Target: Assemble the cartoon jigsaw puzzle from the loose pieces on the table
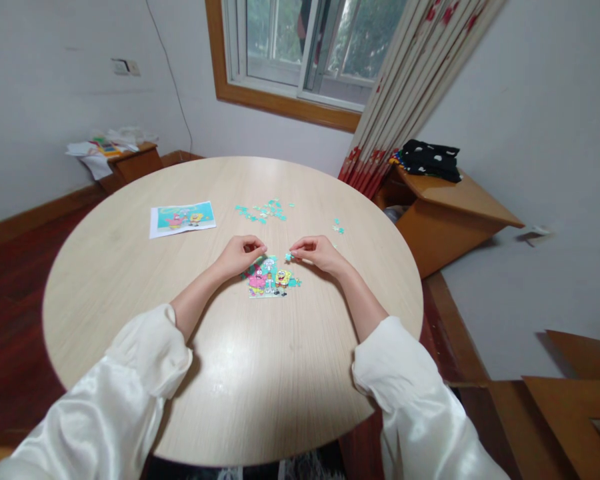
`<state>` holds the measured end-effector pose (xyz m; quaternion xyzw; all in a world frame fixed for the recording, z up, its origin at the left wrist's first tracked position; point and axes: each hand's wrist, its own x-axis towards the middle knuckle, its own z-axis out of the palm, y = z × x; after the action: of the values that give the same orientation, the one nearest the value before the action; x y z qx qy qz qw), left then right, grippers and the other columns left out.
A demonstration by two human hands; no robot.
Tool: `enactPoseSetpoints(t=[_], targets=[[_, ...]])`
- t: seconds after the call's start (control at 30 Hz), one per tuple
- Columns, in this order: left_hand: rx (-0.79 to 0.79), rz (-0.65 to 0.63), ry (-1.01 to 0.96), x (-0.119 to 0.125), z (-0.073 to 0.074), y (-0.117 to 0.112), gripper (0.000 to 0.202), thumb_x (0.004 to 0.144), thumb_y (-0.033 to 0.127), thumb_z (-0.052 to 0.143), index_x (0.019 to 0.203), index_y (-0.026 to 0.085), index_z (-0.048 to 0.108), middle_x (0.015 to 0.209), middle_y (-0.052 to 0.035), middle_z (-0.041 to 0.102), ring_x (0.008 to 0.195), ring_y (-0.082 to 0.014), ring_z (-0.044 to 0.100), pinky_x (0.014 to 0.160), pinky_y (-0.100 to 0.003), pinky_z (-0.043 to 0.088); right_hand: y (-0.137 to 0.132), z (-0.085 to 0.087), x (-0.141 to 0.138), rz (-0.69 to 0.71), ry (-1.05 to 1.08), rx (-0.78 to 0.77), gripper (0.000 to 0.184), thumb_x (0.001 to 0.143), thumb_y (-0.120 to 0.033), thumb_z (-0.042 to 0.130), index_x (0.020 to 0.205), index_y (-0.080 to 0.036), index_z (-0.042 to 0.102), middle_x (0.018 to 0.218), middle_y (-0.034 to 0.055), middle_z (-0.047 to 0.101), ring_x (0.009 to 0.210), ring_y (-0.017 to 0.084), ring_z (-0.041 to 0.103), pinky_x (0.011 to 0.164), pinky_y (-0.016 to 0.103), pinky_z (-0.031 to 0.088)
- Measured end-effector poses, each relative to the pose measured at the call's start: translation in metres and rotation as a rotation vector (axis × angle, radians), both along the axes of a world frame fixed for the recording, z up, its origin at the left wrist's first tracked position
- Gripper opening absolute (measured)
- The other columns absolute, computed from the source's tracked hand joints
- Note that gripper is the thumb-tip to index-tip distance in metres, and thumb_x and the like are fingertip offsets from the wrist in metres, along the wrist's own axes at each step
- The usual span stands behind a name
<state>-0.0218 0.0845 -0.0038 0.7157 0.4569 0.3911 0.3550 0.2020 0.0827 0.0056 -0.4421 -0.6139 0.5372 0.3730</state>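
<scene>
A partly joined jigsaw puzzle (269, 280) lies on the round table, showing a pink starfish figure, a pale blue-green figure and a yellow sponge figure. My right hand (317, 253) pinches a small turquoise puzzle piece (289, 257) just above the puzzle's upper right edge. At the upper left edge of the puzzle is my left hand (243, 255), its fingers curled with thumb and forefinger together. Whether a piece sits between those fingertips is too small to make out.
Loose puzzle pieces (265, 211) are scattered beyond my hands, with several more pieces (338, 227) to the right. A printed reference picture (183, 219) rests at the left on the wooden table (220, 373). A wooden cabinet (455, 207) bearing dark folded cloth (427, 160) stands past the right edge.
</scene>
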Motion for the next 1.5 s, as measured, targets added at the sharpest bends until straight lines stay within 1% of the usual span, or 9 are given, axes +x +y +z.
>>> enactPoseSetpoints(t=[0.13,0.27,0.4,0.73,0.9,1.07,1.33,1.5], targets=[[-0.009,-0.003,0.008,-0.0001,0.0014,-0.0008,0.015,0.073,0.025,0.058,0.065,0.013,0.064,0.058,0.0001,0.06,0.054,-0.0104,0.048,0.055,-0.024,0.04,0.0001,-0.0005,-0.0006,0.009,0.0,-0.014,0.026,0.057,-0.03,0.079,0.071,-0.012,0.067,0.066,0.0028,0.066,0.06,0.01,0.056,0.065,0.028,0.045],[-0.016,-0.007,0.002,-0.0001,0.0013,-0.0012,0.015,0.073,0.025,0.058,0.065,0.013,0.063,0.058,-0.0006,0.059,0.053,-0.0101,0.047,0.054,-0.024,0.039,0.0005,-0.0011,-0.0007,0.021,0.006,-0.033,0.025,0.058,-0.03,0.078,0.071,-0.012,0.066,0.066,0.003,0.066,0.06,0.009,0.055,0.063,0.027,0.044],[-0.012,-0.015,-0.003,-0.0007,0.0003,-0.0007,0.017,0.072,0.027,0.058,0.065,0.013,0.063,0.059,-0.0016,0.06,0.054,-0.0108,0.048,0.054,-0.025,0.038,0.0006,-0.002,-0.0007,0.038,0.001,-0.034,0.025,0.059,-0.03,0.078,0.071,-0.012,0.066,0.065,0.0029,0.066,0.058,0.009,0.054,0.061,0.026,0.043],[-0.019,-0.022,0.009,-0.0001,0.0012,-0.0008,0.017,0.072,0.028,0.057,0.064,0.013,0.064,0.06,-0.0021,0.061,0.055,-0.0112,0.048,0.055,-0.025,0.039,0.0012,-0.0049,-0.002,0.049,-0.018,-0.028,0.026,0.059,-0.033,0.077,0.071,-0.013,0.064,0.066,0.0023,0.066,0.063,0.01,0.058,0.064,0.028,0.046],[-0.026,-0.025,0.014,-0.0003,0.0025,-0.0014,0.018,0.071,0.029,0.057,0.065,0.014,0.063,0.061,-0.0024,0.061,0.058,-0.0124,0.051,0.057,-0.026,0.039,0.0016,-0.0044,-0.0027,0.05,-0.031,-0.016,0.026,0.059,-0.032,0.077,0.071,-0.013,0.064,0.066,0.0023,0.066,0.062,0.01,0.057,0.064,0.027,0.045],[-0.033,-0.021,0.02,-0.0003,0.0025,-0.0014,0.02,0.07,0.032,0.057,0.065,0.013,0.063,0.061,-0.0025,0.061,0.058,-0.0126,0.05,0.057,-0.026,0.038,0.0011,-0.0035,-0.003,0.049,-0.025,-0.022,0.026,0.058,-0.032,0.077,0.07,-0.013,0.064,0.065,0.002,0.065,0.063,0.01,0.058,0.063,0.027,0.044],[-0.039,-0.026,0.018,-0.0001,0.0024,-0.0019,0.021,0.07,0.033,0.056,0.066,0.014,0.063,0.061,-0.0022,0.06,0.058,-0.0124,0.049,0.056,-0.026,0.038,0.0013,-0.0042,-0.0032,0.037,-0.01,-0.039,0.026,0.057,-0.031,0.077,0.07,-0.013,0.064,0.063,0.001,0.065,0.061,0.009,0.057,0.062,0.026,0.044],[-0.03,-0.033,0.015,-0.0007,0.0009,-0.0007,0.02,0.07,0.032,0.057,0.065,0.014,0.064,0.061,-0.0027,0.061,0.058,-0.0125,0.049,0.056,-0.026,0.038,0.0011,-0.0041,-0.0034,0.045,-0.01,-0.034,0.027,0.057,-0.032,0.078,0.069,-0.013,0.064,0.064,0.0017,0.065,0.062,0.01,0.059,0.062,0.026,0.046]])
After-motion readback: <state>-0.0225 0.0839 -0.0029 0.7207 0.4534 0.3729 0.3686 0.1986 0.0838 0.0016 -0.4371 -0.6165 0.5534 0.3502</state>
